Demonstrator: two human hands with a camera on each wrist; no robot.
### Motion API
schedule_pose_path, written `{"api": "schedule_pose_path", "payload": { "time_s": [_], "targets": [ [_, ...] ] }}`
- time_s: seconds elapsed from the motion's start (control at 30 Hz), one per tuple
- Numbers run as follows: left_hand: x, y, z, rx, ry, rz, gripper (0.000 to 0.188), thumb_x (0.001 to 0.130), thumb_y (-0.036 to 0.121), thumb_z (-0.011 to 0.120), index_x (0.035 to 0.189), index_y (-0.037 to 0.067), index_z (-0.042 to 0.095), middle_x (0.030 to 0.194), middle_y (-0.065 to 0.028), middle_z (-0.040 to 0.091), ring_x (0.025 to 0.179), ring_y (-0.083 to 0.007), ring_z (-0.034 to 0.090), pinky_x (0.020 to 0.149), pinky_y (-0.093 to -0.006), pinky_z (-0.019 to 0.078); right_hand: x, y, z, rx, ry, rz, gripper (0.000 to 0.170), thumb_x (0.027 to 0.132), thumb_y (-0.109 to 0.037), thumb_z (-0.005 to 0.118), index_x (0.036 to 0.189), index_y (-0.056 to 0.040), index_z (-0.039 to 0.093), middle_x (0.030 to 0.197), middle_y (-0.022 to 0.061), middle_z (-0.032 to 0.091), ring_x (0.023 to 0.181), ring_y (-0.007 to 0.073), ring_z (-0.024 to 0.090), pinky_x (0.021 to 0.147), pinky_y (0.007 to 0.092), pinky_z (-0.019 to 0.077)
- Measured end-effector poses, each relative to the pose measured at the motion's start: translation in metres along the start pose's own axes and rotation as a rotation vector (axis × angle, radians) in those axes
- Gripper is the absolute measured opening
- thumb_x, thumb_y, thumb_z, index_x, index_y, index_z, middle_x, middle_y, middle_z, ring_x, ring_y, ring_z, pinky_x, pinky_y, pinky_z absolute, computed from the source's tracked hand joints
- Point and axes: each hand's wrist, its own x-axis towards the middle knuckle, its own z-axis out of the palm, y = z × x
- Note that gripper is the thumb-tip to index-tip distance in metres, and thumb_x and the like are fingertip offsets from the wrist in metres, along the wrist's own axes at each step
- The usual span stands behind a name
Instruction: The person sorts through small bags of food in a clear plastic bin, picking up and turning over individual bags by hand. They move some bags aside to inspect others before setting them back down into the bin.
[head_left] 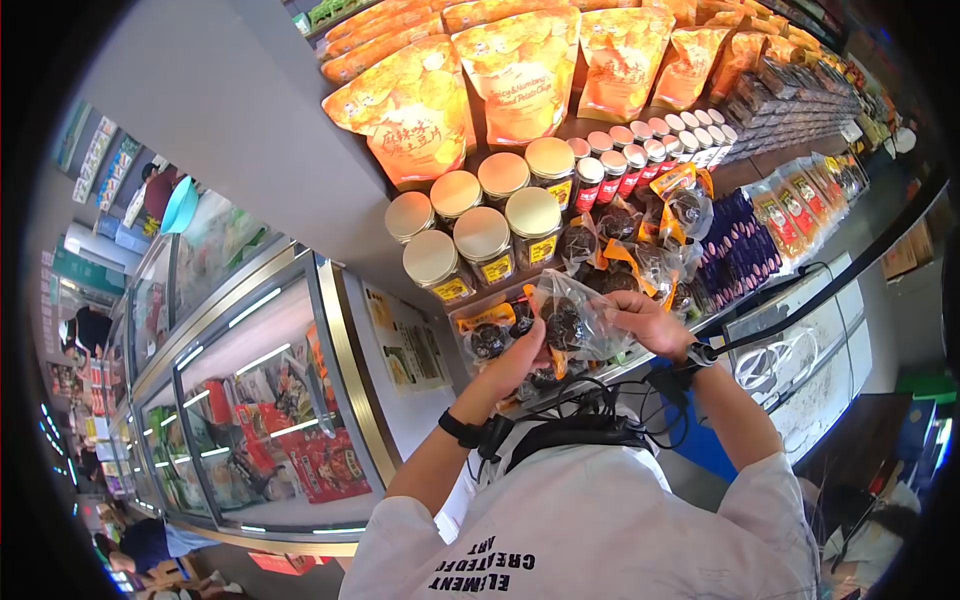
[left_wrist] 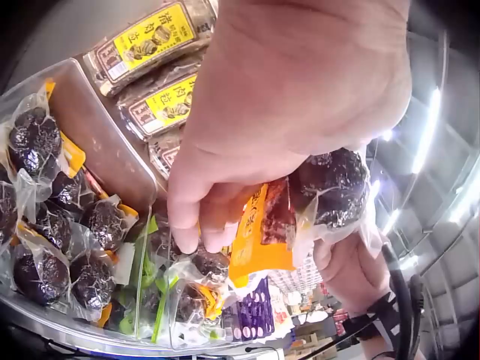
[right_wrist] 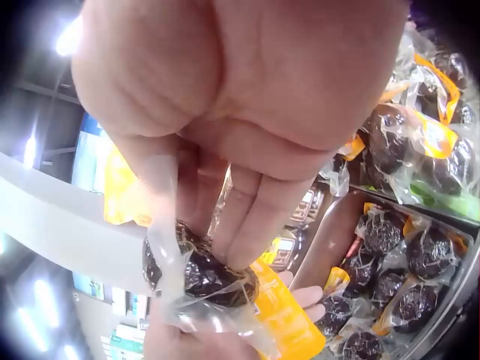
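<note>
While the left grip (head_left: 518, 362) pinches one side of a clear packet (head_left: 566, 328) with a dark round item and an orange label, the right grip (head_left: 645, 322) pinches its other side, so the packet hangs between both, raised over the front of the desk (head_left: 500, 291). Black straps on both wrists, white shirt, black cables bunched at the waist.

Just beyond: clear-sided tray (left_wrist: 120, 157) of similar packets, yellow-labelled packs (left_wrist: 154, 39) next to it. Behind on the desk: jars (head_left: 478, 215) with metallic lids, small red-labelled jars (head_left: 632, 170), more dark round packets heaped, purple packs (head_left: 738, 245) toward the right. Top rows: big orange chip bags (head_left: 518, 75), dark stacked boxes (head_left: 785, 105) right of them.

Room: market-like indoor space, grey pillar (head_left: 225, 85) and glass-fronted freezer (head_left: 265, 420) on the left, beamed ceiling (left_wrist: 454, 112) with strip lights. White panel (head_left: 800, 350) with a coiled cable to the right.

Hard to see: some left fingers hidden behind the packet in the head view; the hands cover much of the nearest stock there. Packet label partly covered, print unreadable. People at the far left small and blurred; lens edges dark, cutting off the ends of the rows.
</note>
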Motion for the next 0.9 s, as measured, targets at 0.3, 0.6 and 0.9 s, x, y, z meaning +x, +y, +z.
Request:
{"api": "schedule_pose_path", "payload": {
  "time_s": [0.3, 0.6, 0.9],
  "targets": [
    [-0.016, -0.019, -0.014, 0.628, 0.701, 0.256, 0.038, 0.082, 0.033, 0.064, 0.099, 0.001, 0.053, 0.078, -0.0103, 0.058, 0.070, -0.0269, 0.059, 0.064, -0.0384, 0.0463, 0.025, 0.035, 0.017, -0.052, 0.082, -0.027, 0.029, 0.096, -0.016, 0.052, 0.121, 0.0004, 0.055, 0.099, 0.0000, 0.060, 0.093, 0.0079, 0.056, 0.085, 0.0254, 0.0455],
    [0.003, -0.026, -0.025, -0.427, 0.228, 0.090, 0.050, 0.099, 0.043, 0.041, 0.128, 0.002, 0.046, 0.121, -0.0081, 0.056, 0.111, -0.0201, 0.055, 0.096, -0.0365, 0.0450, 0.033, 0.020, 0.046, -0.061, 0.022, -0.051, 0.025, 0.096, -0.014, 0.053, 0.115, 0.0005, 0.057, 0.096, -0.0001, 0.061, 0.087, 0.0058, 0.054, 0.080, 0.0238, 0.0447],
    [-0.010, -0.019, -0.004, -0.520, -0.048, 0.215, 0.047, 0.093, 0.029, 0.060, 0.129, 0.003, 0.045, 0.120, -0.0070, 0.057, 0.110, -0.0175, 0.056, 0.096, -0.0351, 0.0454, 0.038, 0.051, 0.028, 0.105, -0.099, 0.049, 0.018, 0.095, -0.021, 0.055, 0.084, -0.0060, 0.054, 0.072, -0.0038, 0.052, 0.062, 0.0056, 0.045, 0.059, 0.0211, 0.0370]
  ]
}}
